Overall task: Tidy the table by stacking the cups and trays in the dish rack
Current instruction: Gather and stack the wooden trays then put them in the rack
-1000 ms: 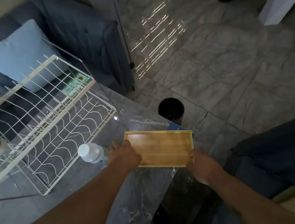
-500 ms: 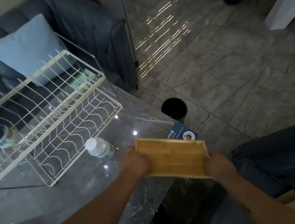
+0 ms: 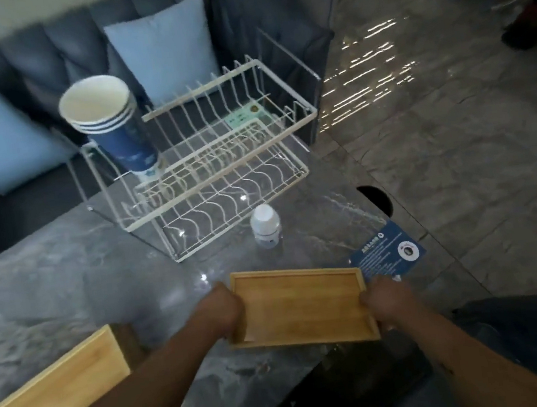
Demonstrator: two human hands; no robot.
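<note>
I hold a small bamboo tray [image 3: 301,305] by its two short ends near the table's front edge. My left hand [image 3: 221,310] grips its left end and my right hand [image 3: 385,300] grips its right end. Behind it stands a white two-tier wire dish rack [image 3: 218,162]. A stack of blue paper cups [image 3: 112,127] leans tilted in the rack's upper left corner. A second bamboo tray [image 3: 57,395] lies at the lower left, partly behind my left forearm.
A small white-capped bottle [image 3: 265,225] stands between the rack and the held tray. A blue card [image 3: 388,253] lies at the grey marble table's [image 3: 49,274] right corner. A blue sofa with light pillows [image 3: 163,47] sits behind. A dark bin [image 3: 376,200] is on the floor.
The view has swung left, bringing the whole rack, the cup stack and a second tray into sight. Both hands still hold the small tray at its ends.
</note>
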